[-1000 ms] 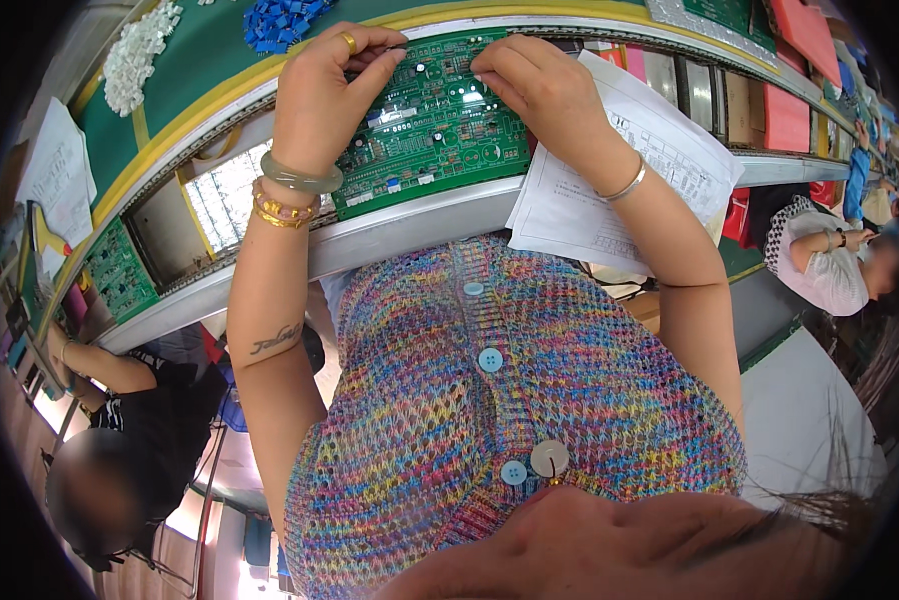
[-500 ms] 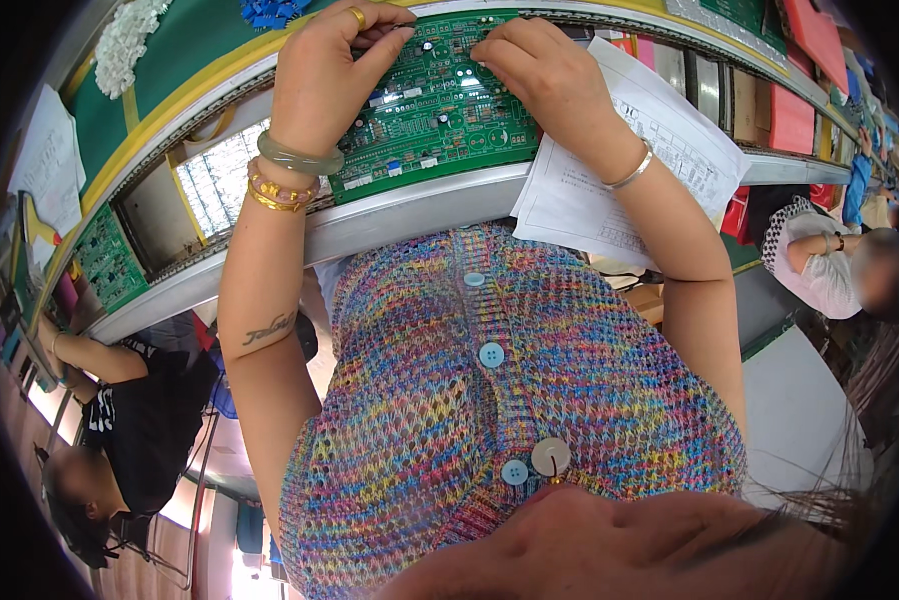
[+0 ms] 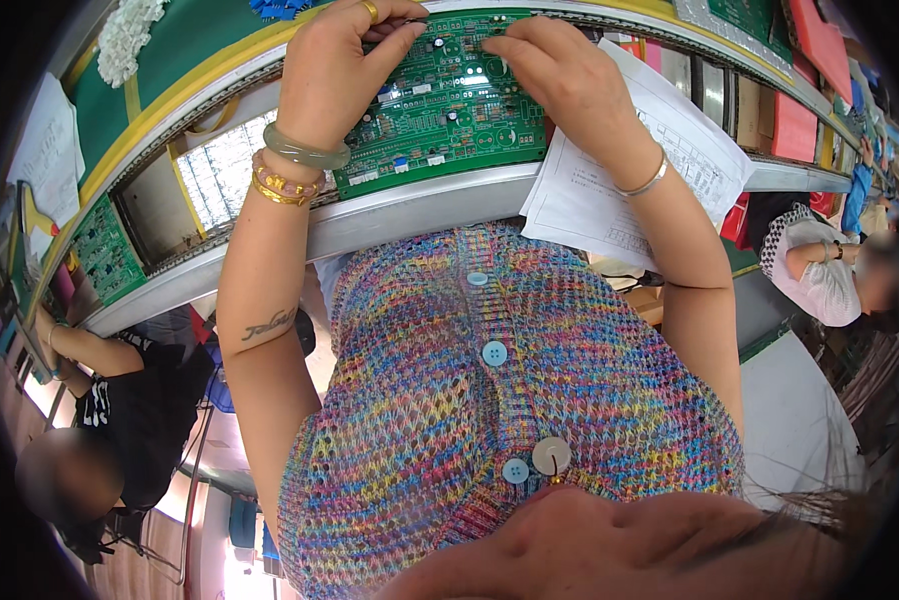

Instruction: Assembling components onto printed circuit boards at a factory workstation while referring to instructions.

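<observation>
1. Curved assembly line bench [image 3: 409, 215] with a green belt runs across the top; co-workers sit at both sides.
2. Green circuit board [image 3: 449, 105] lies on the bench edge, directly ahead, beside a printed paper sheet [image 3: 609, 190].
3. Left hand [image 3: 339, 65] fingers pinch narrowly at the board's upper left edge; a second ago they lay flatter over it.
4. Right hand [image 3: 559, 70] fingertips press close together on a small part near the top centre, holding roughly the same spot as before.
5. Board now sits slightly higher in view.

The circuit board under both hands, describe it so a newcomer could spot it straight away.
Follow the long conveyor rail to the spot directly ahead. The green circuit board lies there beside a printed paper sheet. Unlike the other board farther left, both hands touch it: left hand, right hand.
</observation>
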A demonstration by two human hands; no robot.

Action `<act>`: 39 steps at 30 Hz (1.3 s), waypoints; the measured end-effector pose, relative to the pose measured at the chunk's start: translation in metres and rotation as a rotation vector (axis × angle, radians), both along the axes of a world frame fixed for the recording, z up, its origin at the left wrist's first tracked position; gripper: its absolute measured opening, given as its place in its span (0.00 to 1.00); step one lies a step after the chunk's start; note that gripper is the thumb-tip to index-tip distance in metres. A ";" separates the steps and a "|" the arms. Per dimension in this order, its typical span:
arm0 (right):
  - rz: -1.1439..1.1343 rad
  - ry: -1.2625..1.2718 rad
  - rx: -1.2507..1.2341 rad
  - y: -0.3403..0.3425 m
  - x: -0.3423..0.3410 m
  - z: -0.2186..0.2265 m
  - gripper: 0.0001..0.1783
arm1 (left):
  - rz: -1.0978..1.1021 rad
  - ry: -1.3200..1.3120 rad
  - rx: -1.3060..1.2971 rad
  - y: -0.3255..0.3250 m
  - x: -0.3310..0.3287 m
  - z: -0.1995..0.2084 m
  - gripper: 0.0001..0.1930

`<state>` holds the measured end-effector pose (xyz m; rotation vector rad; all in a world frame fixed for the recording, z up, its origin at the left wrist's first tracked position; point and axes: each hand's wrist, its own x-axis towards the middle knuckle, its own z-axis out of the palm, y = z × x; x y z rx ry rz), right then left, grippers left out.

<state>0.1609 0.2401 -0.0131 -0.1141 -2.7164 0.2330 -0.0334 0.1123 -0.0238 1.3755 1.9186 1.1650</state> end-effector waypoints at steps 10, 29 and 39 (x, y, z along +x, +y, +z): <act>-0.055 0.170 -0.420 0.010 0.001 -0.019 0.08 | 0.069 -0.019 -0.077 0.007 0.010 0.022 0.05; 0.119 0.533 -0.369 0.011 -0.010 -0.037 0.07 | 0.040 0.022 -0.036 0.006 0.009 0.020 0.05; 0.168 0.450 -0.087 0.010 -0.010 -0.043 0.10 | 0.036 0.044 -0.017 0.005 0.009 0.018 0.05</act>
